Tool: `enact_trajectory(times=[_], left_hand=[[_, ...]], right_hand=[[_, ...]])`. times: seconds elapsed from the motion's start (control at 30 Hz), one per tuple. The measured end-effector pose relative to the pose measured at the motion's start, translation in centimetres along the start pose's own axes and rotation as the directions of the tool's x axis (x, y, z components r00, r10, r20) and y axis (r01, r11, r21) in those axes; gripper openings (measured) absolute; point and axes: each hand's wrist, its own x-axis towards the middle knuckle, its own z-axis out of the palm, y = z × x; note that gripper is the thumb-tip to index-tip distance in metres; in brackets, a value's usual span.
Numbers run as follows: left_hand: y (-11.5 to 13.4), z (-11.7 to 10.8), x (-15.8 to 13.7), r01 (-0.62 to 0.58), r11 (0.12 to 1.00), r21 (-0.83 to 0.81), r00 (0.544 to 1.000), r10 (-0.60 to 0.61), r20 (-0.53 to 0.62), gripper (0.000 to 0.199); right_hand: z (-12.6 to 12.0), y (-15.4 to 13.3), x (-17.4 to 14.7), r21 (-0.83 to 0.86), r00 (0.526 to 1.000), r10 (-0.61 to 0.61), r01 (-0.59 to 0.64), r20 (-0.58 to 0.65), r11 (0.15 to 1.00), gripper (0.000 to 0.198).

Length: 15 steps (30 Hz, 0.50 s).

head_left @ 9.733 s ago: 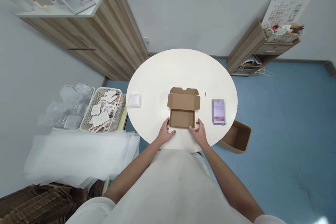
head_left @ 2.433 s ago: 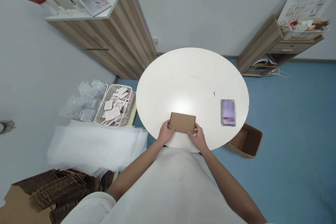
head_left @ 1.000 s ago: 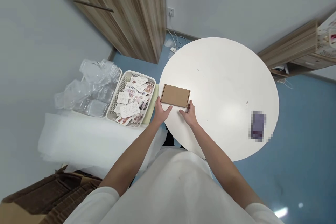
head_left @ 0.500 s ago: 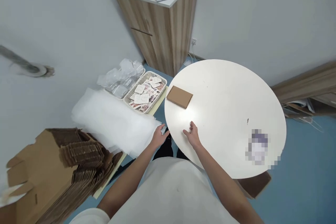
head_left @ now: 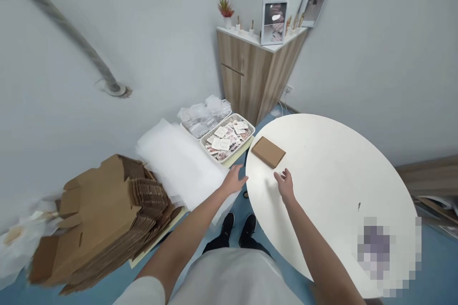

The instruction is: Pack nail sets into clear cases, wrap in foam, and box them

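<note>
A closed flat brown cardboard box [head_left: 268, 152] lies near the left edge of the round white table [head_left: 332, 176]. My right hand [head_left: 285, 185] hovers over the tabletop just below the box, fingers apart and curved, holding nothing. My left hand [head_left: 234, 180] is over the gap between the table and the side bench, fingers spread, nothing in it. Closest to the left hand is a pile of translucent white foam sheets [head_left: 182, 159]. Past it stands a white basket [head_left: 229, 139] full of printed cards and slips.
At left rises a stack of unfolded cardboard boxes [head_left: 103, 205]. Clear plastic cases [head_left: 205, 116] fill a second basket behind the cards. A wooden cabinet [head_left: 250, 71] stands in the corner, holding picture frames [head_left: 275, 21]. A blurred-out patch [head_left: 375, 248] covers the table's right.
The view has tilted up and turned left, so the scene sits lower and further right. Both hands have moved forward, the right one closer to the box. Nothing has been picked up.
</note>
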Motion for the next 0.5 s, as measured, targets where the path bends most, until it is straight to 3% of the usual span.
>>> enact_trajectory(times=[0.07,0.13,0.23,0.37,0.5], left_hand=[[1.2,0.6,5.6,-0.031,1.0,-0.001,0.999,0.031,0.01,0.064],[1.7,1.7,10.0,0.044,0.999,-0.025,0.998,-0.043,0.056,0.068],[1.3,3.6,12.9,0.178,0.98,-0.086,0.981,-0.17,0.099,0.066],[1.4,6.0,10.6,0.098,0.99,-0.103,0.995,-0.096,0.022,0.057],[4.7,10.6,4.8,-0.01,0.995,-0.098,0.992,0.023,0.124,0.052]], right_hand=[[0.1,-1.8,2.1,0.034,0.999,0.018,-0.02,0.048,0.999,0.079],[0.7,-2.8,3.4,0.125,0.992,0.041,-0.056,0.121,0.991,0.074],[1.9,-3.2,3.7,0.258,0.981,0.001,-0.053,0.196,0.965,0.063],[1.1,-1.8,1.4,0.387,0.995,0.054,-0.084,0.087,0.918,0.066],[-4.8,1.7,-4.4,0.347,0.965,0.116,-0.027,-0.237,0.937,0.069]])
